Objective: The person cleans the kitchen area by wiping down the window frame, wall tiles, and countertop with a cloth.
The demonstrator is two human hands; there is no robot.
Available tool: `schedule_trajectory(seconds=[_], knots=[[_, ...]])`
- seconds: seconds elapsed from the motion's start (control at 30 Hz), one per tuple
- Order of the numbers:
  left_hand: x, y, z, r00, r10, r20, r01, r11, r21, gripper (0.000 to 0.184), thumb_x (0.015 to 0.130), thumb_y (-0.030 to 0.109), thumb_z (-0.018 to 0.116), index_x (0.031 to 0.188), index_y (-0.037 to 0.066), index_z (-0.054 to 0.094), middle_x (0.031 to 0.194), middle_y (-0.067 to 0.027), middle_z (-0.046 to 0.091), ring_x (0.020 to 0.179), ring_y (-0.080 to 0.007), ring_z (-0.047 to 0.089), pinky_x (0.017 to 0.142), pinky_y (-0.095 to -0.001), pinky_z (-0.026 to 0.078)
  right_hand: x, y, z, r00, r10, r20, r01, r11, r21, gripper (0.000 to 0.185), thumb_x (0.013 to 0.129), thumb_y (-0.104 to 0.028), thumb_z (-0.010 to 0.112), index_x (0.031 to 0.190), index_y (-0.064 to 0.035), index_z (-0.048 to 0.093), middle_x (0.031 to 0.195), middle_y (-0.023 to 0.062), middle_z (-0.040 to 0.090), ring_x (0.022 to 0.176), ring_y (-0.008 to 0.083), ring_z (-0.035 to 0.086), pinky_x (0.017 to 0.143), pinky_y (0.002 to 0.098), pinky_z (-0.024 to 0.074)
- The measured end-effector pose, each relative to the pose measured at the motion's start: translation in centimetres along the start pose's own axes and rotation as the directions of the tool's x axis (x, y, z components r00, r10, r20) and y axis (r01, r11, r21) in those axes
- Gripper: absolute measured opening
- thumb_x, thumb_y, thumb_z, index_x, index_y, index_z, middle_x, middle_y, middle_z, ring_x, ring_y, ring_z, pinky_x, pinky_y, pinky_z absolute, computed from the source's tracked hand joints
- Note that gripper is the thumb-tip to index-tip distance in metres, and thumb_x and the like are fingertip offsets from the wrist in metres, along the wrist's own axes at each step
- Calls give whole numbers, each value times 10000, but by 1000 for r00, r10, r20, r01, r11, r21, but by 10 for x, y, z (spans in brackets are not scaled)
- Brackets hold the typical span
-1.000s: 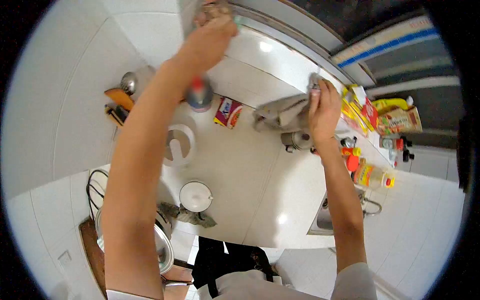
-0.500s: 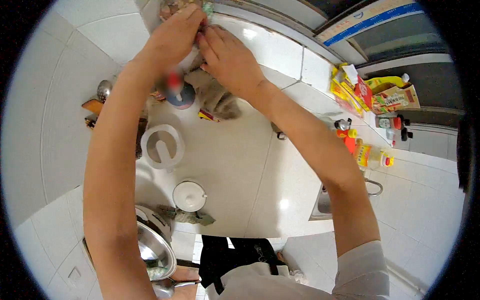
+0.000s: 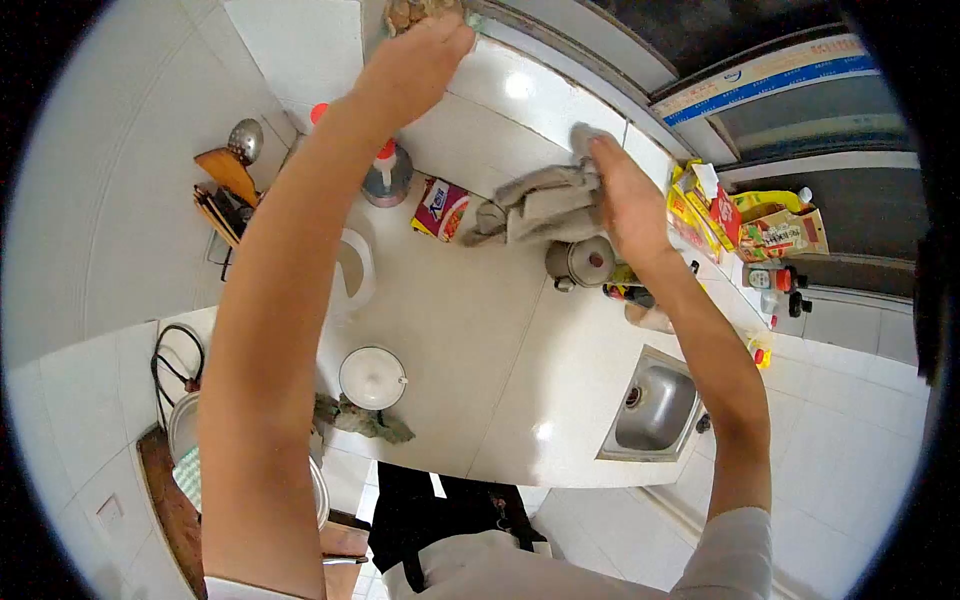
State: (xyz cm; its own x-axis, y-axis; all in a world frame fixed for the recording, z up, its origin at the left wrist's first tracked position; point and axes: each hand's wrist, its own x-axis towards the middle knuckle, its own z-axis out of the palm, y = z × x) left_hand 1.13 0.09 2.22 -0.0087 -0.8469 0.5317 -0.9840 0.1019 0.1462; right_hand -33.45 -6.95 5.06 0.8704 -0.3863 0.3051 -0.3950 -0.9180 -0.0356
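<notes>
My right hand (image 3: 632, 200) is closed around one edge of a grey cloth (image 3: 555, 205), which hangs in loose folds above the back of the counter. Just below the cloth sits a small lidded pot (image 3: 582, 262). At the top of the view, my left hand (image 3: 425, 65) has its fingers curled in, right against a clear container or bag of brown pieces (image 3: 408, 14). What those fingers hold is hidden. A purple and yellow packet (image 3: 440, 210) lies on the counter left of the cloth, beside a dark bottle with a red top (image 3: 388, 178).
A white lidded bowl (image 3: 373, 378) and a crumpled green-grey rag (image 3: 365, 420) are near the front edge. The sink (image 3: 655, 408) lies at right. Food packets (image 3: 715, 205) and sauce bottles line the right ledge. Utensils (image 3: 230, 185) stand at left; my left forearm partly covers a white plastic container (image 3: 356, 270).
My hands were together at the back ledge; the right has swung right and down with the grey cloth. My left hand stays up by the brown pieces. The packet and pot are now uncovered.
</notes>
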Motion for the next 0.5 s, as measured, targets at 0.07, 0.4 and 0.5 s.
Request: schedule_trajectory(seconds=[0.07, 0.4, 0.5], knots=[[1, 7, -4, 999, -44, 14, 44, 999, -10, 239, 888, -43, 563, 1115, 32, 574, 1192, -129, 596, 1194, -334, 616, 966, -440, 537, -4, 4, -2, 986, 130, -106, -116, 984, 134, 527, 899, 15, 606, 1413, -41, 506, 1381, 260, 590, 1265, 443, 586, 1041, 480, 510], [8, -11, -1, 998, 41, 46, -38, 996, -79, 263, 876, -41, 541, 1127, 31, 563, 1159, -185, 605, 1148, -401, 595, 983, -476, 490, 92, -27, 51, 926, 337, -168, -292, 924, 245, 422, 913, -13, 541, 1333, 19, 574, 1360, 289, 600, 1245, 467, 584, 1096, 496, 480], [4, -14, -5, 990, 138, -28, -139, 989, -41, 250, 892, -15, 542, 1139, 22, 550, 1134, -217, 599, 1152, -439, 576, 986, -502, 474, 119, -63, 56, 957, 277, -85, -217, 879, 424, 319, 888, -38, 571, 1192, 46, 617, 1174, 244, 688, 1127, 429, 651, 1002, 499, 541]])
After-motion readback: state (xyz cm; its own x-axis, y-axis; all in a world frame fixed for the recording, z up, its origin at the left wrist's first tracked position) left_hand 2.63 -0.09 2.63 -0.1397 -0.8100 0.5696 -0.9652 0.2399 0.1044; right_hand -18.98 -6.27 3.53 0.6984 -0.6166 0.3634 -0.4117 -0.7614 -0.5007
